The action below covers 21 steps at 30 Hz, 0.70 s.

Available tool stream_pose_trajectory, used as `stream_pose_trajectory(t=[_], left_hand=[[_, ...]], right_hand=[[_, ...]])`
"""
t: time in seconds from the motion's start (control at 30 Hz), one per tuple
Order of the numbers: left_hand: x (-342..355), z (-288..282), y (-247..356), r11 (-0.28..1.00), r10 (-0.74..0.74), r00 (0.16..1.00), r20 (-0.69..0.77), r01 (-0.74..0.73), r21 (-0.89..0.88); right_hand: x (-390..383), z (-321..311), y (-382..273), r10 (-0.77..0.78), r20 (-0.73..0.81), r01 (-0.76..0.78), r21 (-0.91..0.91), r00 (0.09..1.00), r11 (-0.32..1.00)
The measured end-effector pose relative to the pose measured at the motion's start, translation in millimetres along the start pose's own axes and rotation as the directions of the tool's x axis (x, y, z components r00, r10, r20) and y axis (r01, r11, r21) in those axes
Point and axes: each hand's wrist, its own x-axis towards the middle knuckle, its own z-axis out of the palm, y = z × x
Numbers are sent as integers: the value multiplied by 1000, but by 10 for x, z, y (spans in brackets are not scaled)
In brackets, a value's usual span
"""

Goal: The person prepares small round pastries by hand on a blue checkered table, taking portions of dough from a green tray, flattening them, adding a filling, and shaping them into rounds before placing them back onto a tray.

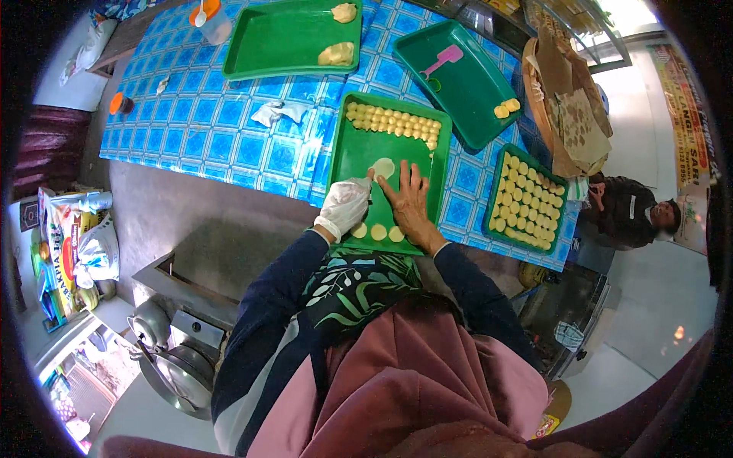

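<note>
White-gloved left hand: fingers bunched, cannot tell if clamped on anything. Bare right hand: fingers spread apart, thumb at near edge of pale disc, contact unclear. Disc flat on green tray, just ahead of gap between hands; round, no long axis; hands about equally near. Farther: yellow balls, far end. Between wrists: three more discs.

Light burned white through the opening at the near left and glared at the far right, while the tabletop was evenly lit. Shade dulled the floor beside it. The hands looked fairly sharp; fisheye distortion bent outer edges toward a black rim.
</note>
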Motion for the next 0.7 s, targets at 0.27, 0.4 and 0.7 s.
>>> stream_pose_trajectory(t=[0.27,0.4,0.7], left_hand=[[-60,219,-7,992,-41,996,-79,31,-120],[37,283,94,936,-307,945,-111,279,-214],[106,480,307,794,-565,792,-233,445,-414]], right_hand=[[158,-128,73,3,1,-3,73,1000,997],[260,-26,198,37,-88,-36,10,995,999],[490,-44,285,-26,14,24,95,1000,995]])
